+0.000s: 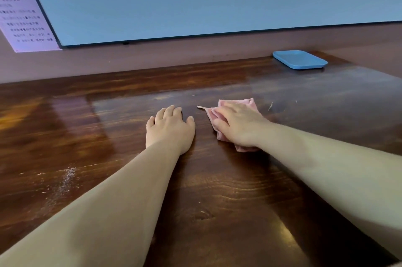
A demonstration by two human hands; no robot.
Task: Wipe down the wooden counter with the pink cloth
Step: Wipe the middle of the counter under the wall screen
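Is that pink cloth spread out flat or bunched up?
Bunched up. The pink cloth shows creases and uneven edges under the right hand, which presses it onto the wooden counter.

The tabletop (108, 136) lies bare to the left of the left hand (169, 127) and in front of both hands up to the back wall (152, 60). A narrow bare strip separates the left hand from the right hand (239, 125), which lies flat on the pink cloth (248, 102). Far ahead and to the right of the right hand, a blue tray (300, 59) occupies the back corner. A dark-framed screen (174, 1) above the wall limits height there.
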